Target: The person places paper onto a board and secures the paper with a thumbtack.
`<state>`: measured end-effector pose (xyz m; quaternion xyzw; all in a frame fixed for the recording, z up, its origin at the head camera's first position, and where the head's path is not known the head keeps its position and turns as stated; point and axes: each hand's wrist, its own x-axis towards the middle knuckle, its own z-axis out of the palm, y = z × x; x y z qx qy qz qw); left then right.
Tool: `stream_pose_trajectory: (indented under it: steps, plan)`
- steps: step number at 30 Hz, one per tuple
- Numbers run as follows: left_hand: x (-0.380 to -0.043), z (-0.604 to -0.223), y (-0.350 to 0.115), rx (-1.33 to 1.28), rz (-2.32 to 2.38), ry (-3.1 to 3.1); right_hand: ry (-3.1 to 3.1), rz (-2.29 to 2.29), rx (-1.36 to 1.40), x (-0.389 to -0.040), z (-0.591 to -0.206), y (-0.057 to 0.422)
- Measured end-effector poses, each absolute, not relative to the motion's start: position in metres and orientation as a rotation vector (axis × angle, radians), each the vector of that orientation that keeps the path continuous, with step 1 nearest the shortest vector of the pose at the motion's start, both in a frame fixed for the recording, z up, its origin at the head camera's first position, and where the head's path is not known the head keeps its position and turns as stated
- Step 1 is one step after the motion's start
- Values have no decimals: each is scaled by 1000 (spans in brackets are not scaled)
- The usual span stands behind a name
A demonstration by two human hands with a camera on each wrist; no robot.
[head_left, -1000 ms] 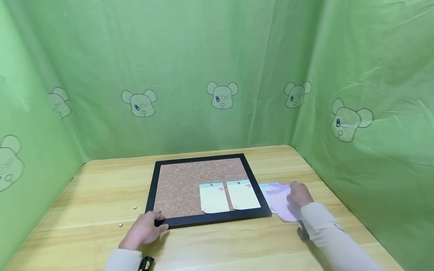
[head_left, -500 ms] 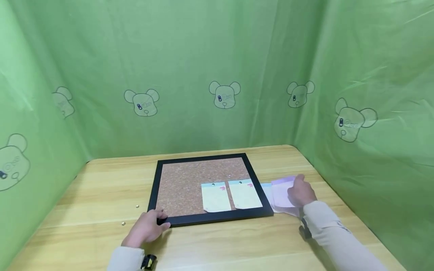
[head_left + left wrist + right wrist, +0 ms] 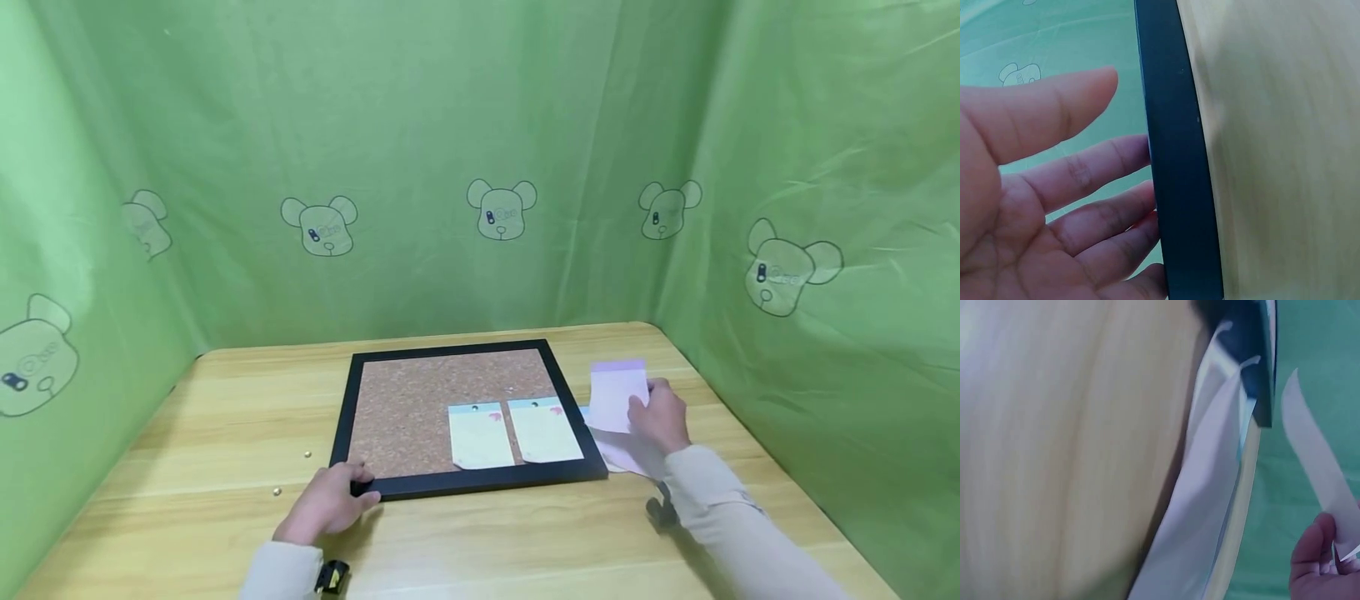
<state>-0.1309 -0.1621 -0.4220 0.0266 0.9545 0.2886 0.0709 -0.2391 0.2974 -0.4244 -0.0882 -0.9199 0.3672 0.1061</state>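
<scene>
My right hand point(image 3: 662, 417) pinches a light purple note sheet point(image 3: 617, 396) with a darker purple top strip. In the right wrist view the lifted sheet point(image 3: 1319, 453) bends away from the thumb and fingers. Under it, more purple and white-blue sheets point(image 3: 624, 454) lie on the table against the board's right edge. My left hand point(image 3: 330, 502) rests at the near left corner of a black-framed cork board point(image 3: 405, 417). In the left wrist view its fingers point(image 3: 1088, 169) reach out and touch the frame's edge point(image 3: 1179, 150), with the thumb apart from it.
Two cream note sheets, a left one point(image 3: 482, 437) and a right one point(image 3: 546, 432), are fixed on the cork, each with a small pin at the top. Two loose metal pins lie on the table point(image 3: 187, 467) left of the board. Green curtains point(image 3: 420, 167) stand around the table.
My right hand has picked up the top purple sheet from the pile and raised it, so it stands nearly upright. The left hand stays at the board's corner.
</scene>
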Motion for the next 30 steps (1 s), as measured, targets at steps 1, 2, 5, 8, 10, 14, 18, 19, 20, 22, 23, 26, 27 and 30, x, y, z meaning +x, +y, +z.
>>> stream_pose_trajectory:
  steps: [1, 2, 5, 8, 10, 14, 18, 19, 20, 22, 23, 26, 27, 30]
  plan:
    - [-131, -422, -162, 79, 865, 2870, -2691, 1092, -254, -240, -424, 295]
    - [-131, -422, -162, 79, 860, 2870, -2673, 1110, -253, -240, -425, 292]
    - [-132, -423, -162, 82, 851, 2874, -2637, 1146, -248, -242, -425, 285]
    - [-132, -423, -162, 83, 847, 2874, -2632, 1163, -237, -244, -425, 276]
    - [-132, -423, -162, 84, 850, 2873, -2640, 1168, -233, -246, -424, 270]
    - [-132, -424, -163, 83, 864, 2874, -2663, 1215, -242, -248, -424, 258]
    - [-132, -425, -164, 82, 873, 2877, -2669, 1242, -240, -251, -424, 248]
    - [-132, -425, -164, 82, 875, 2878, -2668, 1242, -240, -251, -424, 245]
    - [-132, -425, -164, 85, 875, 2877, -2666, 1243, -242, -251, -424, 243]
    - [-133, -425, -163, 81, 880, 2875, -2661, 1242, -244, -252, -424, 238]
    - [-132, -425, -163, 77, 883, 2873, -2658, 1244, -246, -252, -425, 235]
    - [-133, -425, -163, 70, 885, 2873, -2646, 1253, -257, -253, -425, 229]
    - [-133, -425, -163, 69, 884, 2874, -2640, 1262, -260, -253, -425, 226]
    - [-133, -425, -163, 71, 879, 2879, -2639, 1284, -269, -254, -426, 220]
